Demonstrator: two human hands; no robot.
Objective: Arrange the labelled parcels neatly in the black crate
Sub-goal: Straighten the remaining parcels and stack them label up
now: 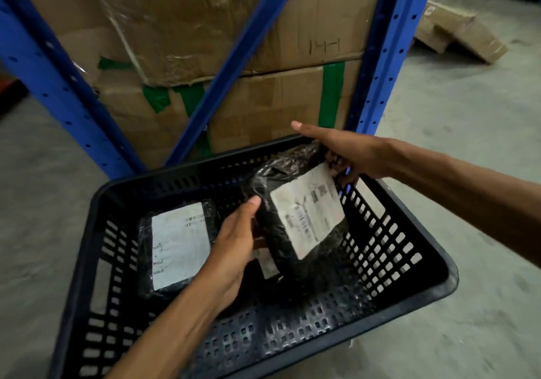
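Over black crate: parcel between both hands' grips.

Bare forearms, no sleeves; fingers ringless.

The black crate is matt perforated plastic. Both parcels, the held one and the lying one, wear glossy, crinkled black film with matt white paper labels. Upper frame: creased cardboard boxes, shiny tape, painted blue metal racking, rough concrete floor.
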